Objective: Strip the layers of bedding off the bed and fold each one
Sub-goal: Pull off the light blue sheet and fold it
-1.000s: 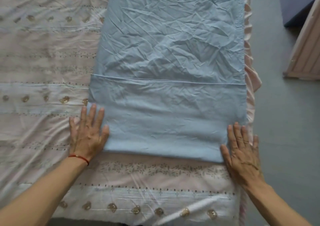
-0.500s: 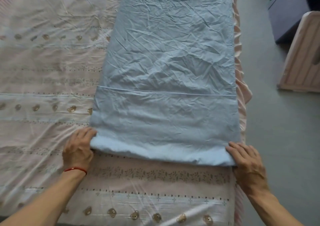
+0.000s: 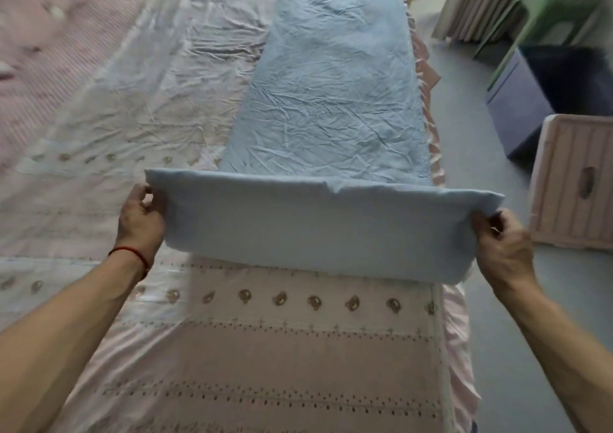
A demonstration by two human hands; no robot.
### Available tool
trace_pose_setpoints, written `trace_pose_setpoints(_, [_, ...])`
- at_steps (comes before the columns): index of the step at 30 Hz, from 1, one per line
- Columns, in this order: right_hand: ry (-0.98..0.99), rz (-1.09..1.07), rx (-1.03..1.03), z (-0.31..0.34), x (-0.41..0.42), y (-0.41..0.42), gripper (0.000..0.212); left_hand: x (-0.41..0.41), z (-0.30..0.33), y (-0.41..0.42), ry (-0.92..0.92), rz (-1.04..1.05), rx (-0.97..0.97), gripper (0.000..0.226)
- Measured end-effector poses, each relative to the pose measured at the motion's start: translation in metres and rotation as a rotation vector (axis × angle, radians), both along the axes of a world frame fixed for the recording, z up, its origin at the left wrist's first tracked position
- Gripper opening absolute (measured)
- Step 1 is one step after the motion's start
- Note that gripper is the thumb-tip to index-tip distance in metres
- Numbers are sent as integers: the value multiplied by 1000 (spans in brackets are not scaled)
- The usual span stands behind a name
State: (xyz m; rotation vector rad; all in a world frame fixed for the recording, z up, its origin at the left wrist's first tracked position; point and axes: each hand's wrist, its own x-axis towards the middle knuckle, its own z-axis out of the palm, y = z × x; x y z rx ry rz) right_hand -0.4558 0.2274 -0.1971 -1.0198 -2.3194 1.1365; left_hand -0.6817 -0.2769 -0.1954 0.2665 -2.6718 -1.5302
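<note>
**A:** Where's the sheet?

**B:** Blue sheet (image 3: pixel 328 101) is a long folded strip down the right side of the bed (image 3: pixel 265 366), running from the far end toward me. Its right edge lies just inside the bed's right edge, where a pink frill (image 3: pixel 434 154) shows. I have the near folded end lifted off the pink embroidered cover (image 3: pixel 166 101).

**A:** Grips?

**B:** My left hand (image 3: pixel 141 217) pinches the left end of the lifted fold, thumb on top, fingers curled under. My right hand (image 3: pixel 504 247) pinches the right end the same way. Both grips closed on cloth. The fold is stretched between them, top edge roughly level and sagging slightly at the middle.

**A:** Arm pose?

**B:** Both forearms reach forward from the bottom corners, wrists about level with each other. Red string bracelet (image 3: pixel 129 253) on the left wrist.

**A:** Room to move?

**B:** Left of the strip: wide stretch of cover, wrinkled. Ahead: the flat part of the sheet, creased. Right: grey floor (image 3: pixel 464 200) runs along the bed. A pink slatted stool (image 3: pixel 577 184) stands near my right hand, apart from it. Behind that, a dark blue box (image 3: pixel 524 101) and a blurred green plant (image 3: pixel 544 11); curtains (image 3: pixel 471 1) at the far right.
</note>
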Motion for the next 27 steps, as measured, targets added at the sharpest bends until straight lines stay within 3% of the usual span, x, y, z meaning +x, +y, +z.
trace_pose_setpoints(8, [-26,-89,-30,-34,-127,42,37,-117,-27,73,42,24,22,17])
trace_pose_setpoints(12, [-219,-74,-244,-108,-122,58,63,-104,-86,76,-271,-27,-174,37])
trace_pose_setpoints(14, [-225,-130,-297,-142,-92,64,72,-76,-107,65,-278,28,-195,45])
trace_pose_setpoints(15, [-224,-151,-303,-136,-79,52,69,-65,-114,58,-245,72,-175,50])
trace_pose_setpoints(17, [-178,-169,-295,-111,-52,22,40,-53,-121,46,-233,106,-202,50])
trace_pose_setpoints(20, [-174,-84,-374,-105,-21,8,4,-47,-120,30,-274,-1,-226,40])
trace_pose_setpoints(27, [-199,-149,-130,-99,-36,13,24,-50,-105,25,-178,47,-313,35])
